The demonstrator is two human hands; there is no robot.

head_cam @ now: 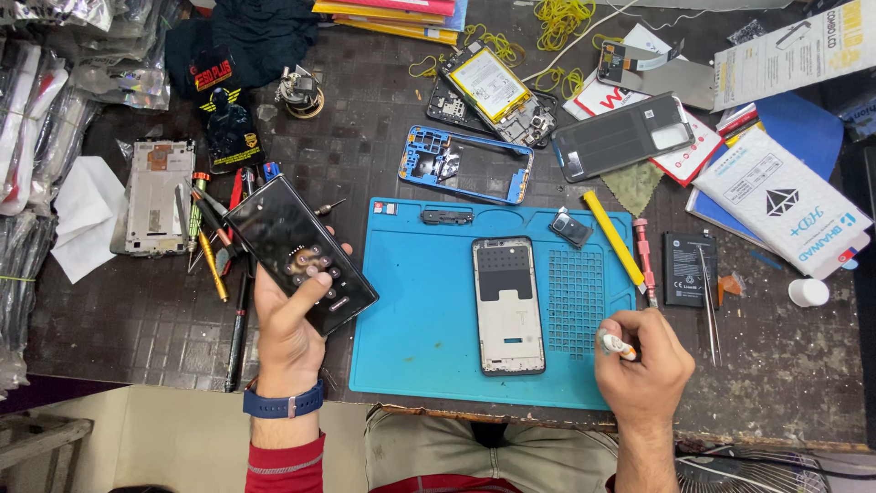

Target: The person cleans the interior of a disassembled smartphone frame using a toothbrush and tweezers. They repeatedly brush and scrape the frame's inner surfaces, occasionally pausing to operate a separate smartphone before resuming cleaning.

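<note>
- Head view: the left hand grips a glossy black rectangular phone from beneath, thumb pressed on its lit screen, and holds it tilted above the dark worktable, just left of the blue silicone repair mat.
- The phone's glass shows small pale round keys under the thumb; the rest of the screen is dark and reflective.
- The right hand is clenched around a small white tube with an orange tip, resting at the mat's lower right corner.
- A grey phone frame with a dark upper panel lies flat on the mat, between the two hands.
- The tube's body is hidden inside the fist; the palm covers the phone's lower edge; both forearms are cut off at the picture's bottom.
</note>
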